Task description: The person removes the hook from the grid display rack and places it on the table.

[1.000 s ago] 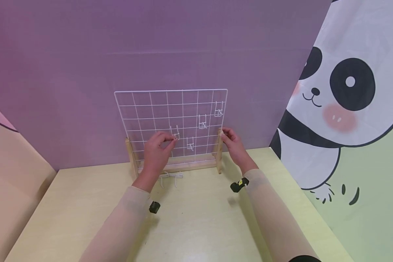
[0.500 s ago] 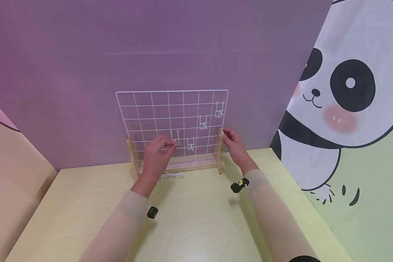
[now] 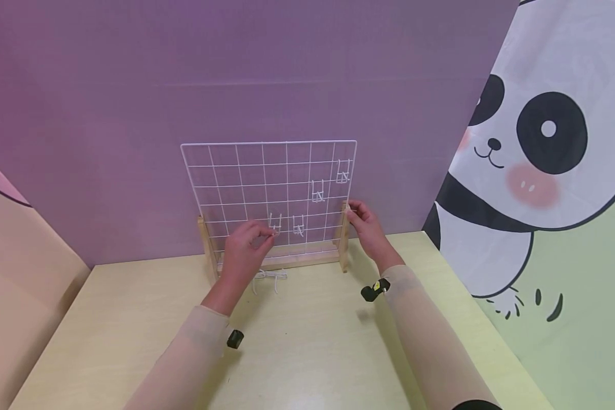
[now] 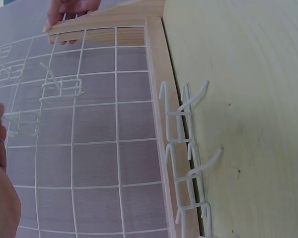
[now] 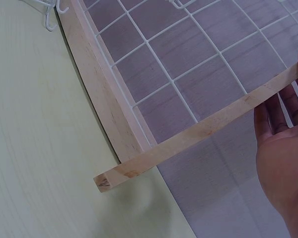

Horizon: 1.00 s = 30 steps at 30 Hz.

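Observation:
A white wire grid panel (image 3: 225, 143) stands in a wooden stand (image 3: 344, 242) at the back of the table. My left hand (image 3: 242, 250) pinches a white wire hook (image 3: 275, 229) between thumb and forefinger, at the front of the panel's lower middle. In the left wrist view, that hook (image 4: 27, 111) lies against the grid wires, its prong end hidden by the fingertips. My right hand (image 3: 370, 232) grips the stand's right upright (image 5: 208, 127) near its top, thumb and fingers on opposite sides. Three similar hooks hang in a slanting arrangement on the panel's right, among them a low one (image 3: 298, 229).
Loose white hooks (image 3: 273, 274) lie on the table along the stand's front base, with their prongs (image 4: 208, 161) sticking out over the tabletop. A purple backdrop (image 3: 266, 68) rises behind, and a panda-print wall (image 3: 548, 188) stands at the right.
My left hand has moved down along the panel with the hook, which now sits about level with the lowest hung hook. My right hand has stayed on the upright.

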Tool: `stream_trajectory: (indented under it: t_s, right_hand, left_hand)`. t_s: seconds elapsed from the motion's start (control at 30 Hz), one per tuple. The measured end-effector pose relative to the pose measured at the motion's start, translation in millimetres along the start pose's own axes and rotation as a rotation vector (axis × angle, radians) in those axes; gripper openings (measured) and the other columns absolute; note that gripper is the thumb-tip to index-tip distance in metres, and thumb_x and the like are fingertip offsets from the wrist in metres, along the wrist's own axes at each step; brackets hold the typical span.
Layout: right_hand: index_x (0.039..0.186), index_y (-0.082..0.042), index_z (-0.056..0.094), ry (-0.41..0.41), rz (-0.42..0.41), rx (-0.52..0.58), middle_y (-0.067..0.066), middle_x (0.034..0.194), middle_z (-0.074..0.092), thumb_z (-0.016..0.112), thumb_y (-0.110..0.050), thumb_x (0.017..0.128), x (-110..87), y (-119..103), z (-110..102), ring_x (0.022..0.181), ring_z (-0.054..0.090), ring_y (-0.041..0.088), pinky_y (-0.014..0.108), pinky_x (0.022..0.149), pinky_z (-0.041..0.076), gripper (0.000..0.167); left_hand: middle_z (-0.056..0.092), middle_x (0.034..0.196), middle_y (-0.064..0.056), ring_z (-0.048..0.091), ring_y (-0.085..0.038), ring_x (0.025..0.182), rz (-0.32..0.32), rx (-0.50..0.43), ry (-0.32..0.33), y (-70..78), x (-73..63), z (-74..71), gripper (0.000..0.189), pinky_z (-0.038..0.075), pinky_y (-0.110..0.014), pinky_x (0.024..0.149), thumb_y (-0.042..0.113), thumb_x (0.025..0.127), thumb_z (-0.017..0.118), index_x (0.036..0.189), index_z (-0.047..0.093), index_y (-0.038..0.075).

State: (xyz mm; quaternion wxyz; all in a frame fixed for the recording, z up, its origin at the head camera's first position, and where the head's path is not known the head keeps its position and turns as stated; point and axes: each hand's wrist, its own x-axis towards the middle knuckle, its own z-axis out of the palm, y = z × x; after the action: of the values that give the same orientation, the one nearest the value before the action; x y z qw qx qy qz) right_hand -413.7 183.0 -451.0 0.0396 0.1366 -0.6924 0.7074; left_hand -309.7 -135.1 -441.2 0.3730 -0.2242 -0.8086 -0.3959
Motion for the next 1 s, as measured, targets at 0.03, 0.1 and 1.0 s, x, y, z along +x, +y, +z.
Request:
stream_trajectory:
  t_s: [0.03, 0.1, 1.0]
  right_hand:
    - [0.146, 0.001, 0.057, 0.0, 0.0, -0.002, 0.004, 0.131, 0.062, 0.057, -0.011, 0.116, 0.0, 0.0, -0.1, 0.126, 0.057, 0.019, 0.043, 0.126, 0.039, 0.032]
    - [0.146, 0.001, 0.057, -0.001, -0.002, -0.001, 0.004, 0.131, 0.062, 0.057, -0.01, 0.116, -0.1, 0.1, -0.2, 0.126, 0.057, 0.019, 0.044, 0.126, 0.039, 0.032]
    - [0.146, 0.002, 0.057, 0.01, -0.009, 0.005, 0.001, 0.128, 0.062, 0.056, -0.008, 0.116, 1.3, 0.9, -0.1, 0.122, 0.057, 0.016, 0.039, 0.122, 0.041, 0.032]
  left_hand:
    - [0.078, 0.101, -0.01, 0.075, -0.032, 0.101, 0.002, 0.003, -0.004, -0.4, -1.0, 0.3, 0.012, 0.064, -0.048, 0.09, -0.004, 0.091, 0.088, 0.098, 0.081, 0.003]
    - [0.078, 0.1, -0.009, 0.075, -0.032, 0.1, 0.007, 0.01, -0.009, -1.3, -2.9, 0.8, 0.013, 0.064, -0.049, 0.087, -0.004, 0.09, 0.089, 0.098, 0.082, 0.003]
    - [0.075, 0.099, -0.005, 0.074, -0.026, 0.095, 0.058, 0.073, -0.108, -20.7, -18.9, 11.1, 0.013, 0.065, -0.044, 0.09, -0.002, 0.091, 0.088, 0.1, 0.082, 0.005]
